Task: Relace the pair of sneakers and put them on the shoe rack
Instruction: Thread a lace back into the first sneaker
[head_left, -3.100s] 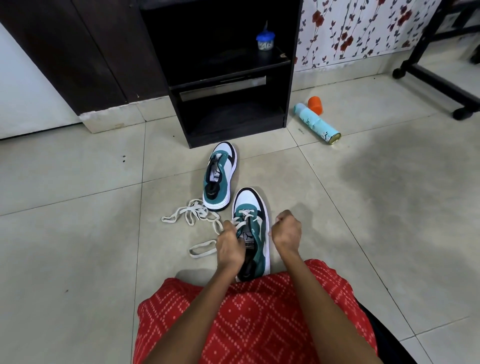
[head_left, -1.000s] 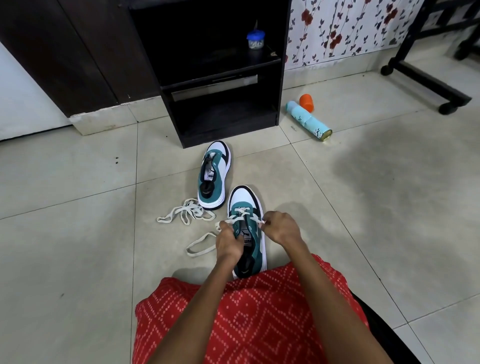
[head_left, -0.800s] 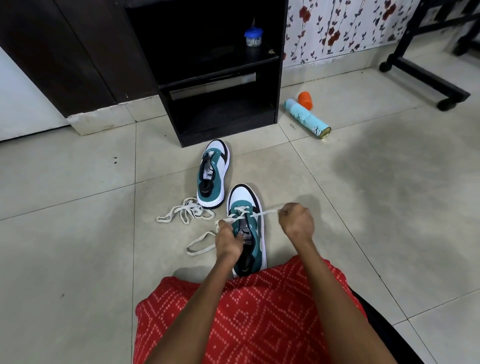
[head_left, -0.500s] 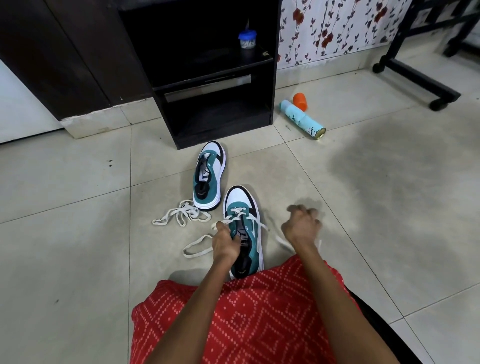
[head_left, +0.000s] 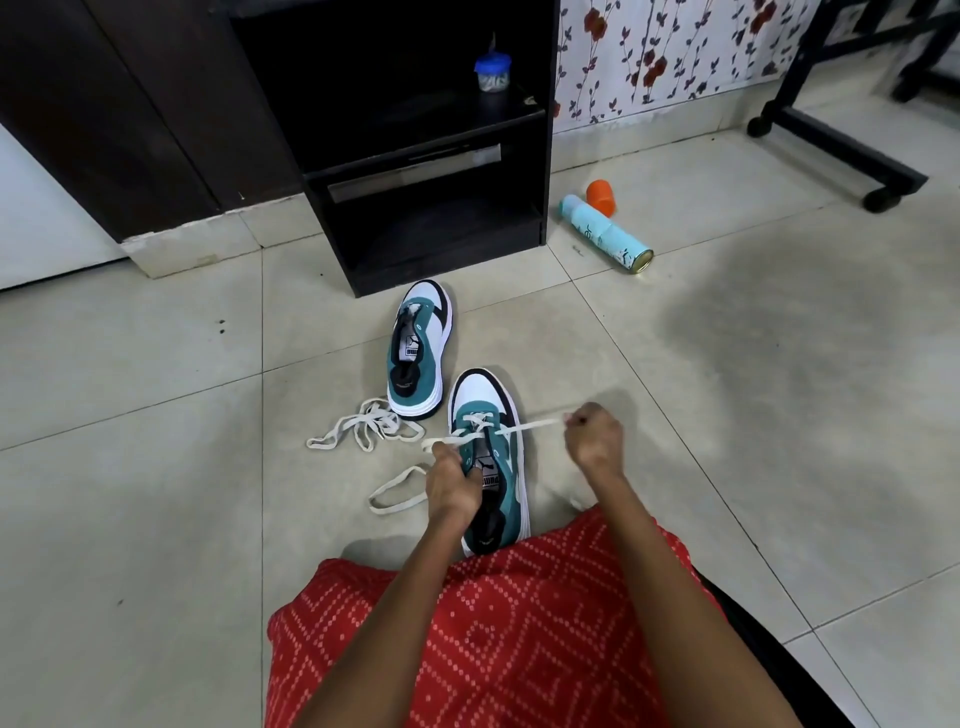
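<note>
Lacing the near sneaker on the tiled floor, one lace end drawn out to the side.

The left hand's (head_left: 452, 483) fingertips are hidden, curled down over the throat of the teal, white and black near sneaker (head_left: 483, 389), where the flat cream lace (head_left: 530, 427) runs into its closed grip. The sneaker's heel is cut off by a red patterned cloth (head_left: 493, 649). The right hand (head_left: 595, 441), fisted at the sneaker's 3 o'clock, pinches the lace's other end, pulled taut from the front eyelets. The matching unlaced far sneaker (head_left: 421, 353) stands at 11 o'clock, a loose cream lace (head_left: 363, 431) bunched at 9 o'clock, and the black wooden shoe rack (head_left: 447, 262) beyond at 12.
</note>
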